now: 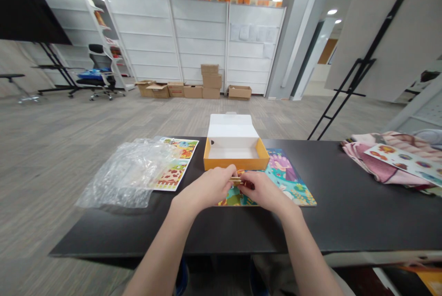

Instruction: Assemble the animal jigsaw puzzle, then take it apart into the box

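Observation:
My left hand (214, 186) and my right hand (264, 190) meet over a colourful picture board (292, 181) on the black table. Between their fingertips are small thin flat pieces (235, 179) with tan edges, seen edge-on. The left fingers are closed on one side of them, the right fingers curled on the other. Their faces are mostly hidden. Just beyond my hands stands an orange box (236, 164) with a white inside and its lid raised; it rests partly on the board.
Crumpled clear plastic (120, 176) lies at the left, partly over a printed animal picture sheet (176, 171). At the right is pink cloth (366, 158) under a sticker-like sheet (404, 162). The black table's (138, 236) front edge is close to me. Cardboard boxes (210, 86) stand by the far shelves.

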`<state>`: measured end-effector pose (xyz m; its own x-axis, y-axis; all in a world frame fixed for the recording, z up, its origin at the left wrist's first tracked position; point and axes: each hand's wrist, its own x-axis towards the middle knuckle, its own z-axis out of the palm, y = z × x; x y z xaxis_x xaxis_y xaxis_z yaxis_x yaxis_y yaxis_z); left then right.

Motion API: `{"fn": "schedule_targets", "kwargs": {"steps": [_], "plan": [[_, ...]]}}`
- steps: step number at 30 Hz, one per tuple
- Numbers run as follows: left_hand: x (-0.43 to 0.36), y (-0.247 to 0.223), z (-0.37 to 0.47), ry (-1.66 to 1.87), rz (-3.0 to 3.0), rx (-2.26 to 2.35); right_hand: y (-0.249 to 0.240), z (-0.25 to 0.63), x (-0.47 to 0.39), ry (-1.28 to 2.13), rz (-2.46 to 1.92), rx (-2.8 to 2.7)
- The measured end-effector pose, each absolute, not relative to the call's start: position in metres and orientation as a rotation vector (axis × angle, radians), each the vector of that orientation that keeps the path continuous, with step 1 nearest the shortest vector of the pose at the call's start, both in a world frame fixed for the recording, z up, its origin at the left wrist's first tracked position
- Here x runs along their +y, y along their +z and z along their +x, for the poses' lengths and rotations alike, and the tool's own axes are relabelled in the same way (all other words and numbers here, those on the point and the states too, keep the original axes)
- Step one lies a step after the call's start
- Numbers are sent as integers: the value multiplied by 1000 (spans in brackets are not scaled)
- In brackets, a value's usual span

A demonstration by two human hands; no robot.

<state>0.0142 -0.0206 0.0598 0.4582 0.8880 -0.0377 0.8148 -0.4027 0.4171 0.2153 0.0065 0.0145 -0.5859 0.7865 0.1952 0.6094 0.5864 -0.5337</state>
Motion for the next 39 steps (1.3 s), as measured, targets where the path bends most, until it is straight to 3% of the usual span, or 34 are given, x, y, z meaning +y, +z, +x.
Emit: {"fn": "schedule_targets", "kwargs": {"steps": [39], "plan": [[-20, 48, 19, 170, 2405, 1424, 14, 214, 5, 575, -1103, -2467]]}}
